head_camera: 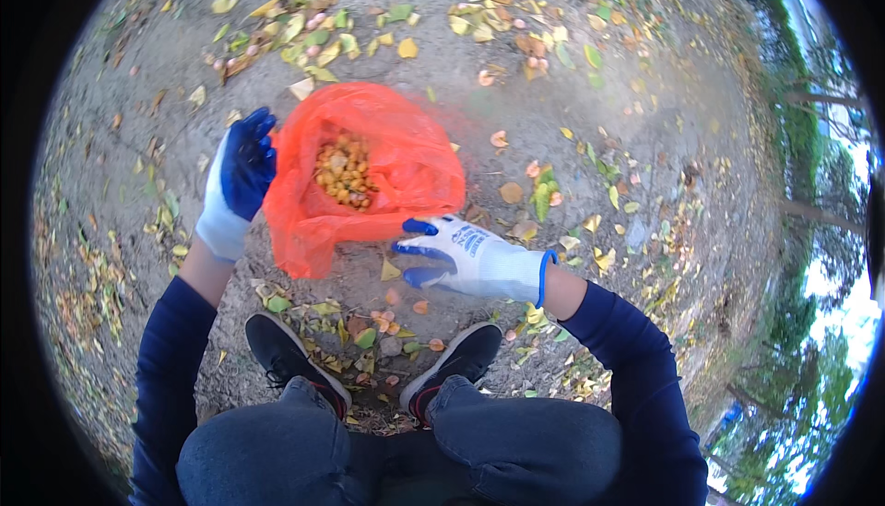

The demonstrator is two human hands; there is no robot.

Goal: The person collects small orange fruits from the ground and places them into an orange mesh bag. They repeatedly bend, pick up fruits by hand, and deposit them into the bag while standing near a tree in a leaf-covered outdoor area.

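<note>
On the bare soil before me lies a red plastic bag (pixel 408 139), its mouth spread wide. Inside it is a heap of small round yellow-orange fruits (pixel 343 173). My left hand (pixel 242 167), in a white glove with a blue coated palm, is beside the bag's left edge, fingers slightly curled and nothing visible in them. Whether it touches the plastic is unclear. My right hand (pixel 456 255), gloved the same way, is at the bag's near right edge with its fingers apart and holding nothing that I can see.
Yellow and green fallen leaves (pixel 332 43) cover parts of the ground. Pinkish fruits (pixel 499 138) lie scattered among them. My dark shoes (pixel 294 361) stand just short of the bag. Trees (pixel 809 212) rise at the far right.
</note>
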